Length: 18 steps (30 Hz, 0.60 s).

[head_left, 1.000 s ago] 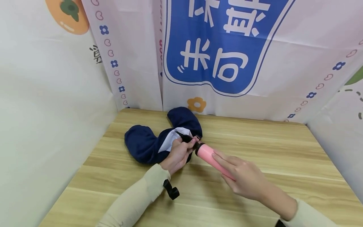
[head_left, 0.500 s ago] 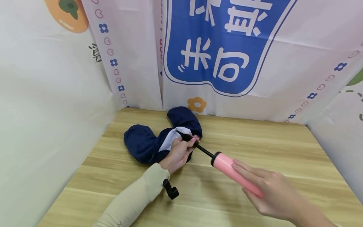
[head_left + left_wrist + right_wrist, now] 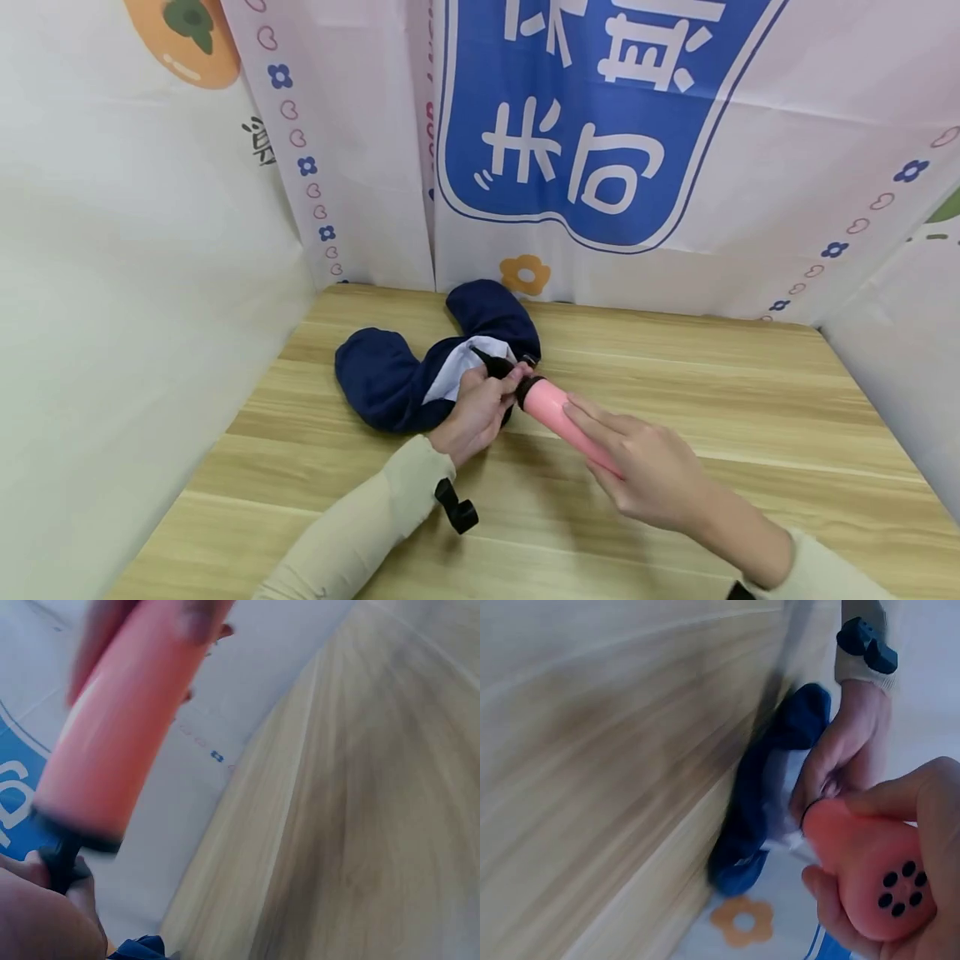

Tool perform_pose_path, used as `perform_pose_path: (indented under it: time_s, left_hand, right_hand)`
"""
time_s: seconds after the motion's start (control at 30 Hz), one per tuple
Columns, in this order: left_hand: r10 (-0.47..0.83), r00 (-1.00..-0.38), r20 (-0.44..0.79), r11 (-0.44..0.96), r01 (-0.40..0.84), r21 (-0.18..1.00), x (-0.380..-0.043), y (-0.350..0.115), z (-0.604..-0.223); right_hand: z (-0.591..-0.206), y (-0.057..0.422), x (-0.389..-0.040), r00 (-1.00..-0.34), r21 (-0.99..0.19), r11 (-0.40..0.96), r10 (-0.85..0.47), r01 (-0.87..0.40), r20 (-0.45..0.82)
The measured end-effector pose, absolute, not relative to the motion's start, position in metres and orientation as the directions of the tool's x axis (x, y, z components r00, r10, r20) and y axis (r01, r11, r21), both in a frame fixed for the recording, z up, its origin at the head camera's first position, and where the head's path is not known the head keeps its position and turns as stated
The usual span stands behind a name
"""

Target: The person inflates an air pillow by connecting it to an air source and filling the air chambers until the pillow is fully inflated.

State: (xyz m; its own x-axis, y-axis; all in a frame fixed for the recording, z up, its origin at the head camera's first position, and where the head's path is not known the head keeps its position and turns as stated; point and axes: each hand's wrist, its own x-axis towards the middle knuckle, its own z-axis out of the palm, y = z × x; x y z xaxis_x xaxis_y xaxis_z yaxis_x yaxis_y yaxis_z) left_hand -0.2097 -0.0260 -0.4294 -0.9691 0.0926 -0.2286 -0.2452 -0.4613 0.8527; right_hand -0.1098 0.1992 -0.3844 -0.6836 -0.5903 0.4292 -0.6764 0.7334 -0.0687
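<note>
A navy U-shaped neck pillow (image 3: 382, 379) with a white lining (image 3: 450, 371) lies on the wooden table. Over its middle, my left hand (image 3: 474, 414) pinches the black nozzle end (image 3: 497, 365) of a hand pump; the tapered tip points at the white lining. Whether it sits in a valve is hidden. My right hand (image 3: 652, 471) grips the pump's pink barrel (image 3: 553, 410), whose black collar stands close to my left fingers. In the left wrist view a short piece of black rod shows below the barrel (image 3: 112, 750). Black holes mark the barrel's rear end (image 3: 904, 889) in the right wrist view.
Wood-grain table (image 3: 712, 400) surrounds the pillow. A printed white cloth wall (image 3: 360, 167) rises close behind it, with pale side walls (image 3: 150, 292) left and right. A black wrist mount (image 3: 459, 510) hangs from my left sleeve.
Half a second ago the barrel was drawn back with the black rod exposed; my right hand has pushed it forward again, to where it was a second ago. My left hand stays nearly still.
</note>
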Motion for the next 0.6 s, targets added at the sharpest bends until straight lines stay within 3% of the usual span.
perform_pose_path:
  time_s: [0.1,0.37,0.6]
  left_hand:
    - [0.125,-0.967,-0.222,-0.473,-0.254,0.844,-0.213,-0.028,-0.429]
    - [0.11,-0.972,-0.207,-0.498,-0.234,0.835,-0.223,-0.028,-0.428]
    - [0.202,-0.959,-0.201,-0.521,-0.279,0.806,-0.221,-0.025,-0.432]
  right_hand:
    - [-0.385,0.222,-0.1,-0.683,-0.084,0.721,-0.604,-0.688,0.411]
    - [-0.381,0.269,-0.081,-0.597,-0.082,0.659,-0.612,-0.747,0.518]
    - [-0.381,0.247,-0.088,-0.577,-0.025,0.674,-0.612,-0.738,0.54]
